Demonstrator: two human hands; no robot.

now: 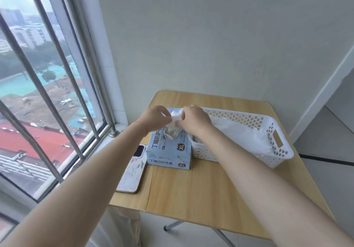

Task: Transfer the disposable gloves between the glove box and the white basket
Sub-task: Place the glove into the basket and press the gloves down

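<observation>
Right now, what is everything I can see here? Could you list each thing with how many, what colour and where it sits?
Light wooden folding table: one, pale wood, against the wall beside the window.
Light blue cardboard glove box: one, marked XL, on the table left of the basket.
White perforated plastic basket: one, on the table's right side, touching the box.
White disposable gloves in the basket: a pile, count unclear.
White disposable glove: one bunch, above the box opening, between both hands.
Phone in a pale patterned case: one, on the table's left edge.
Barred window: one, on the left.
Left hand: pinches the glove; red string at the wrist.
Right hand: pinches the same glove.
</observation>
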